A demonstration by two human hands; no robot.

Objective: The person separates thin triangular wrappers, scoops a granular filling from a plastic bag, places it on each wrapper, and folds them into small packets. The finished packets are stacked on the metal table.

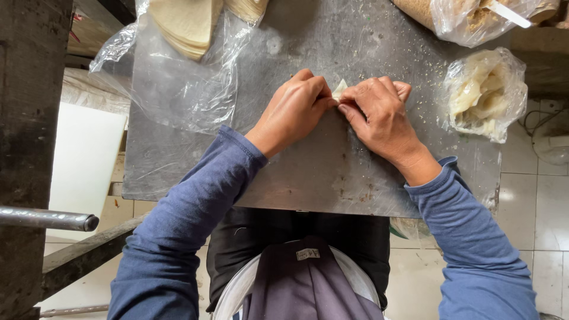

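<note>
Hands meet right in the middle of the grey metal table (320, 172), both pinching the same small pale piece of dough (339, 89). The left hand (293, 112) has its fingers (314, 83) curled tight onto the dough's left edge, and the right hand (382, 115) has its fingers (355, 98) closed on the right edge, so only a little cream corner pokes out between them. Both arms are in blue sleeves.

Taking the dough as the reference: up and to the left of it sits a stack of flat cream wrappers (186, 24) on a loose clear plastic sheet (178, 89). Off to its right is a clear bag of whitish scraps (486, 95). Up and to the right, at the table's far corner, is another plastic bag with brown crumbly filling (450, 18) and a white utensil (507, 13) stuck in it. Crumbs are scattered on the table between that bag and the dough.
</note>
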